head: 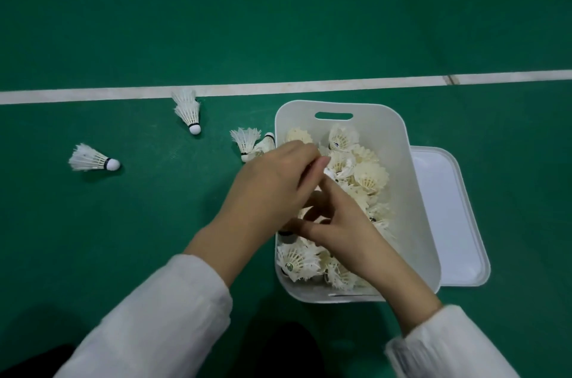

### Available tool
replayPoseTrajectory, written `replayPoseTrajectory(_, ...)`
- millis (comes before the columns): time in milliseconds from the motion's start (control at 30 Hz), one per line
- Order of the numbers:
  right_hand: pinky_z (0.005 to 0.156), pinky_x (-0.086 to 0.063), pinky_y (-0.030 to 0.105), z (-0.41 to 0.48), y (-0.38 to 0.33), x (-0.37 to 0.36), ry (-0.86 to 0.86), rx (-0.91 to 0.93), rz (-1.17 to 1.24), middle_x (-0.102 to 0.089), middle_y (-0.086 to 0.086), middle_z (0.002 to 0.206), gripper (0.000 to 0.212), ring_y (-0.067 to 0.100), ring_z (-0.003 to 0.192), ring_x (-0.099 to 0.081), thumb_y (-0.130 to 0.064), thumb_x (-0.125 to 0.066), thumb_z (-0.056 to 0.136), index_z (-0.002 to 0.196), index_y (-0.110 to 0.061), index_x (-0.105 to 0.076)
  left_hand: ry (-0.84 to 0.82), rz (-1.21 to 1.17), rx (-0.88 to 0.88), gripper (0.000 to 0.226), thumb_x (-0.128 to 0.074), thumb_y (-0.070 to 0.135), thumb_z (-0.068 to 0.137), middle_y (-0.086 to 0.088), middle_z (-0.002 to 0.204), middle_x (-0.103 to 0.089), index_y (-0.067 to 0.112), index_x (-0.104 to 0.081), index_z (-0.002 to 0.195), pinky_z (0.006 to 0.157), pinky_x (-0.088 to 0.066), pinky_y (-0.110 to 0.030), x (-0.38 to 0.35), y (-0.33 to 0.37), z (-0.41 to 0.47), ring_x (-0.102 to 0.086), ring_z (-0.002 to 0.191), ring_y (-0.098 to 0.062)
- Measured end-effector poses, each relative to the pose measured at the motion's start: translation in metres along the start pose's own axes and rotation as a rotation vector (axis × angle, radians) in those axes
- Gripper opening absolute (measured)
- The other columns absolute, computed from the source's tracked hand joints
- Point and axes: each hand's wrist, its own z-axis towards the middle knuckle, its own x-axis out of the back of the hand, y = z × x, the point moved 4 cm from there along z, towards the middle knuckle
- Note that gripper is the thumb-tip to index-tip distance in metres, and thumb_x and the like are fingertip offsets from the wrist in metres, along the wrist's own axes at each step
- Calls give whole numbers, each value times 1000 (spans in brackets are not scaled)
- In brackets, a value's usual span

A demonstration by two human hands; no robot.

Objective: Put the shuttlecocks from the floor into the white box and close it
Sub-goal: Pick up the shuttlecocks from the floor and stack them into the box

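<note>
Head view: both the left hand point(272, 189) and right hand point(337, 223) curl their fingers around feathered shuttlecocks point(368, 175) over the smooth, round-cornered white box point(411, 192).

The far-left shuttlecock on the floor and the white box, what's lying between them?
In the head view, between that shuttlecock and the white box: green floor, a stacked shuttlecock pair farther back, and two shuttlecocks beside the box's left wall.

No text, brand, number or sign can be read anywhere. One shuttlecock in the white box point(402, 161) carries a small dark mark inside its feather cone point(335, 145), and another near the box's near end shows a small greenish round sticker point(289, 266); both are too small and blurred to make out.
</note>
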Motion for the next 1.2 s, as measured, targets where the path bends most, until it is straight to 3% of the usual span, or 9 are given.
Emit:
replayPoseTrajectory(100, 59, -53, 32, -11, 10, 19, 122, 21, -83, -60, -1, 83, 55, 11, 68, -59, -18, -73, 75, 108, -51, -44, 13, -7, 56, 26, -40, 36, 91, 8, 84, -52, 17, -58, 91, 70, -43, -29, 18, -17, -4, -49, 76, -12)
replayPoseTrajectory(200, 61, -51, 29, -25, 23, 25, 200, 36, -194, -58, -5, 80, 26, 9, 72, -58, -24, -72, 78, 84, -34, -49, -86, 107, 192, 19, -44, 31, 92, 3, 88, -54, 16, -57, 91, 77, -44, -35, 37, -57, -14, -51, 84, -18)
replayPoseTrajectory(300, 68, -43, 24, -30, 44, 10, 126, 63, -453, -53, -6, 86, 14, 9, 79, -55, -25, -68, 81, 76, -21, -56, -283, 252, 272, 20, -46, 29, 91, -4, 88, -62, 13, -59, 89, 76, -47, -38, 47, -95, -31, -57, 83, -25)
replayPoseTrajectory(533, 74, -27, 21, -22, 78, -24, 3, -53, -818, -37, -7, 99, 19, 13, 100, -43, -34, -69, 79, 91, -19, -70, -451, 423, 248, 19, -42, 33, 91, 3, 89, -63, 20, -55, 85, 72, -50, -37, 74, -121, -70, -57, 80, -22)
replayPoseTrajectory(667, 92, -37, 26, -19, 58, -29, -133, -104, -961, -41, 0, 116, 31, 19, 112, -45, -27, -66, 83, 113, -20, -64, -503, 478, 164, 16, -40, 32, 92, 7, 90, -60, 23, -53, 88, 69, -45, -30, 92, -115, -81, -53, 79, -17)
replayPoseTrajectory(733, 95, -39, 27, -23, 31, -24, -102, -97, -986, -41, 4, 131, 34, 22, 112, -51, -18, -59, 88, 122, -19, -57, -565, 524, 125, 16, -38, 32, 92, 9, 92, -60, 25, -52, 89, 67, -41, -27, 107, -112, -84, -50, 78, -13)
replayPoseTrajectory(833, 80, -41, 26, -27, -37, -21, 67, 114, -928, -50, 0, 120, 27, 20, 97, -59, -18, -50, 92, 117, -19, -59, -636, 591, 124, 20, -37, 38, 92, 10, 91, -60, 25, -53, 90, 69, -43, -26, 137, -123, -83, -51, 79, -12)
replayPoseTrajectory(1000, 81, -39, 25, -15, -112, -70, -143, 412, -965, -55, 0, 109, 21, 17, 97, -56, -21, -48, 93, 110, -17, -58, -574, 547, 270, 20, -44, 40, 90, 5, 88, -66, 26, -59, 89, 72, -50, -32, 172, -169, -80, -59, 81, -19)
replayPoseTrajectory(1200, 86, -42, 32, 55, -63, -124, -338, 216, -1136, -57, 12, 108, 21, 28, 101, -56, -13, -46, 88, 103, -9, -60, -373, 346, 494, 16, -50, 25, 90, -7, 87, -67, 14, -60, 84, 61, -34, -27, 153, -241, -92, -49, 68, -20)
